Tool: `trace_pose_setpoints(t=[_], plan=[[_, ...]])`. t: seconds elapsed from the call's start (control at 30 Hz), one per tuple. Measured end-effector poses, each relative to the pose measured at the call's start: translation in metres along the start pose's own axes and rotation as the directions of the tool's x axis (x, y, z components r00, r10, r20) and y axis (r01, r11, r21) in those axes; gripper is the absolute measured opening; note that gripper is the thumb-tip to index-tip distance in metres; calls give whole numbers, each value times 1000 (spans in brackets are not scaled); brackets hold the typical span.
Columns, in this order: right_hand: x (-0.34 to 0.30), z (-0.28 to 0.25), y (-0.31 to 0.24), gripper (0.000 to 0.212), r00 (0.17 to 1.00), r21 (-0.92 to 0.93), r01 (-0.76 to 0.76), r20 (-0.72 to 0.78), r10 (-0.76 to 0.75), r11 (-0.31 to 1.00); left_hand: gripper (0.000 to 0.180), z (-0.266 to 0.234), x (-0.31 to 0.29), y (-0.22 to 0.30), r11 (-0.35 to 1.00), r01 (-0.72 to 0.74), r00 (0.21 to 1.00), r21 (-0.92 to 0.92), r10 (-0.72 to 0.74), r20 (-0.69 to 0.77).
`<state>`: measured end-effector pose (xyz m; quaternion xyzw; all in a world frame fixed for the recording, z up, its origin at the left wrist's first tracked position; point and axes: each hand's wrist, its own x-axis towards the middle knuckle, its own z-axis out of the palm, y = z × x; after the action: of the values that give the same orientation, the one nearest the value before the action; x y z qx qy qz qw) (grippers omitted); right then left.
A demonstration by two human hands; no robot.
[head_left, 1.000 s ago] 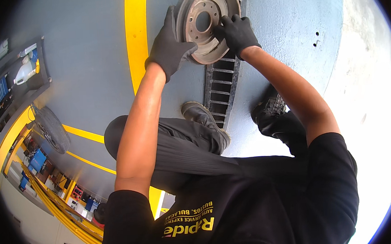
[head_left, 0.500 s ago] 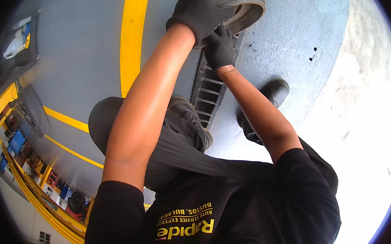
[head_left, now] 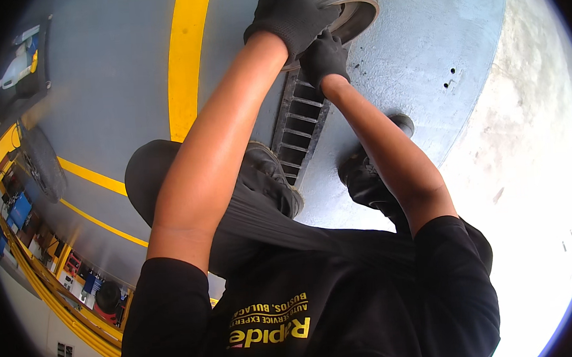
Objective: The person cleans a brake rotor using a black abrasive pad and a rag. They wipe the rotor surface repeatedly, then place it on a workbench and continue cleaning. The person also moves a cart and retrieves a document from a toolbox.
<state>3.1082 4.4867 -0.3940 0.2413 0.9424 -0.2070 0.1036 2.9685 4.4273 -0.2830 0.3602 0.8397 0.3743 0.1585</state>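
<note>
A grey metal ring-shaped part that looks like a brake drum (head_left: pixel 369 11) is held tilted at the top of the view, its hollow side toward me. My left hand (head_left: pixel 289 15), in a black knit glove, is closed on the drum's left side. Just below it my right hand (head_left: pixel 324 58), gloved alike, reaches to the inner lower edge of the drum with fingers curled. Whatever its fingers hold is hidden. The drum's lower left part is covered by both gloves.
A metal floor grate (head_left: pixel 299 125) runs beneath my hands, between my boots (head_left: pixel 265 163). A yellow floor line (head_left: pixel 187 67) lies to its left. Farther left are a tire (head_left: pixel 41 164), a dark tray with bottles (head_left: pixel 20 64) and a yellow-framed rack (head_left: pixel 58 304) of goods.
My right hand has shifted slightly up and its wrist has turned, with the elbow moving outward. My left hand keeps its hold on the drum. The whole view has shifted a little.
</note>
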Motion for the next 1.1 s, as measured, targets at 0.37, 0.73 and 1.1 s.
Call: trace_pose_setpoints(t=[0.37,0.73,1.1], plan=[[29,-21,43,29,939,-434,296,-30,-342,851,90,-2,-36,-54,893,178,978,-414,-113,176],[-16,-7,-17,30,947,260,-34,317,-52,965,77,-26,-43,-10,956,211,954,205,-247,172],[-2,-20,-7,23,963,-288,150,260,-74,946,57,-11,-11,6,997,65,995,38,-68,79]])
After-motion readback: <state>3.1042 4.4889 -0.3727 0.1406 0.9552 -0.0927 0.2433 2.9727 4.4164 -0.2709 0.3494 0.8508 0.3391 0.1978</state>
